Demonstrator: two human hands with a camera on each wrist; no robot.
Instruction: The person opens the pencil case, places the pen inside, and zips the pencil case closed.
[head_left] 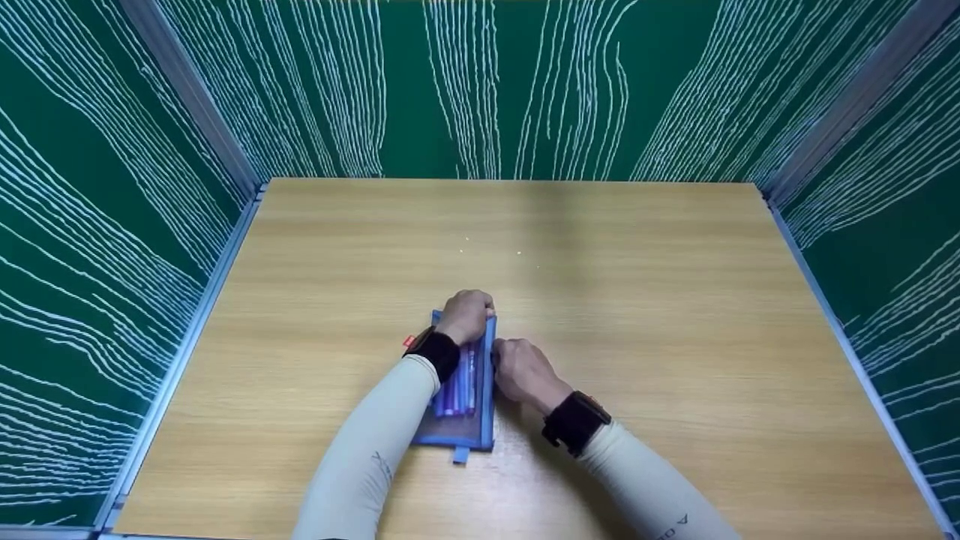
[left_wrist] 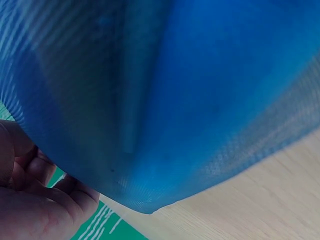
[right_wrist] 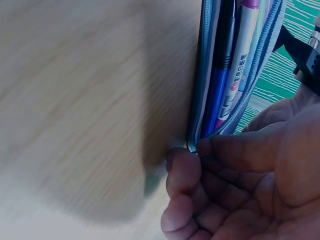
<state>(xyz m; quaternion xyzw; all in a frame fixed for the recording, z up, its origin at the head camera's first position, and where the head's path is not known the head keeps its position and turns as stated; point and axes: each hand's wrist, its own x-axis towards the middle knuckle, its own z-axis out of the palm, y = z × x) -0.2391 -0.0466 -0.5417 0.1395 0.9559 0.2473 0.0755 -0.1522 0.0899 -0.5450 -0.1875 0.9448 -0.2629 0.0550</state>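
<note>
A blue mesh zip pouch (head_left: 486,405) lies on the table with several markers (head_left: 459,386) inside. My left hand (head_left: 466,313) grips its far end; in the left wrist view the blue mesh (left_wrist: 200,100) fills most of the picture beside the curled fingers (left_wrist: 75,197). At the pouch's right side, my right hand (head_left: 525,370) pinches the zipper between thumb and forefinger. The right wrist view shows the zipper (right_wrist: 267,45) parted above that pinch. Through the gap appear a blue pen (right_wrist: 216,90) and a white marker (right_wrist: 239,65) with a purple cap. The zipper pull itself is hidden by the fingertips.
The wooden table (head_left: 660,300) has a few tiny pale specks (head_left: 519,253) beyond the pouch. Green panels (head_left: 510,90) with white wavy lines stand behind and at both sides, joined by grey posts. A red tag (head_left: 409,340) sticks out at the pouch's left edge.
</note>
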